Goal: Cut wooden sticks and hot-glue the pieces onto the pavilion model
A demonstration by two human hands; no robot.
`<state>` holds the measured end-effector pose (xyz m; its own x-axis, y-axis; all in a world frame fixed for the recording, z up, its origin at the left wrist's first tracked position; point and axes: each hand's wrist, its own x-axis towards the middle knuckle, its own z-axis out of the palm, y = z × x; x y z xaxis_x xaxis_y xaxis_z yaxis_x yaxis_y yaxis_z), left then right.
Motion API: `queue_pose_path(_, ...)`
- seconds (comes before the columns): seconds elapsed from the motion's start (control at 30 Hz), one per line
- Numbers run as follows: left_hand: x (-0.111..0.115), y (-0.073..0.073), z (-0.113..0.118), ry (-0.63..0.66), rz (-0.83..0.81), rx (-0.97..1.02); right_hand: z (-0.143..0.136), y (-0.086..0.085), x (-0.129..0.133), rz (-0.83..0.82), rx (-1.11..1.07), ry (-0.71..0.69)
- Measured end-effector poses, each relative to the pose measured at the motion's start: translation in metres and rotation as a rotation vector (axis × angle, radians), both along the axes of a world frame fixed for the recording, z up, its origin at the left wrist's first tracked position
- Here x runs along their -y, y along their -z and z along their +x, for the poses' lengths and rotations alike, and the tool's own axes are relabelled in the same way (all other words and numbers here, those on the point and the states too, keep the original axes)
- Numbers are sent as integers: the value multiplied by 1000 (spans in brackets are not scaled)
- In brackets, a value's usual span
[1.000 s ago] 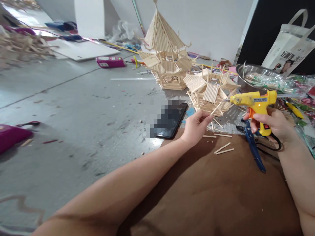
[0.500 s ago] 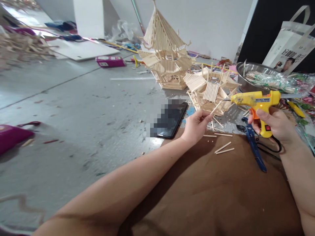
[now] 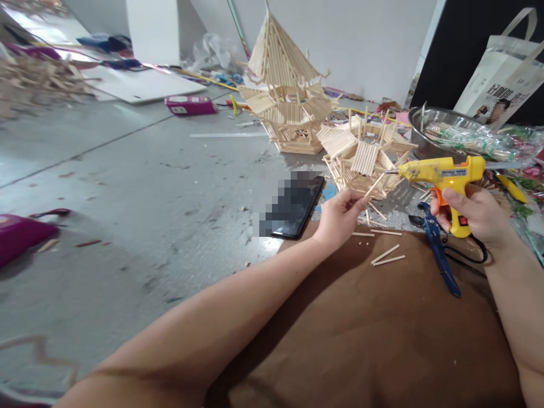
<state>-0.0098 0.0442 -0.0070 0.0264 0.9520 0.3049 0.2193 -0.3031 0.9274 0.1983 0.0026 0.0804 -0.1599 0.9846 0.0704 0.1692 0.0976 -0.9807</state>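
My left hand (image 3: 340, 216) pinches a short wooden stick (image 3: 374, 185), which slants up to the right. The yellow glue gun (image 3: 453, 175) is gripped in my right hand (image 3: 470, 212), its nozzle close to the stick's upper end; whether they touch I cannot tell. Just behind my left hand stands a low stick structure (image 3: 365, 158) with slatted panels and upright posts. Farther back is a taller stick pagoda (image 3: 293, 107) with a pointed roof. Loose sticks (image 3: 389, 260) lie on the brown cloth (image 3: 361, 328).
A phone (image 3: 297, 209) lies left of my left hand. Blue cutters (image 3: 440, 249) and a black cord are below the glue gun. At the right back are a metal bowl (image 3: 419, 133) and a white bag (image 3: 497, 79). Purple boxes (image 3: 191, 106) rest on the floor.
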Motion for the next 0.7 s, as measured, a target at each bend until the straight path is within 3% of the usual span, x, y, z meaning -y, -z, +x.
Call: queue_pose_path(0.7,2,-2,0,14,4,31,6,2,-4,-15,13,-38)
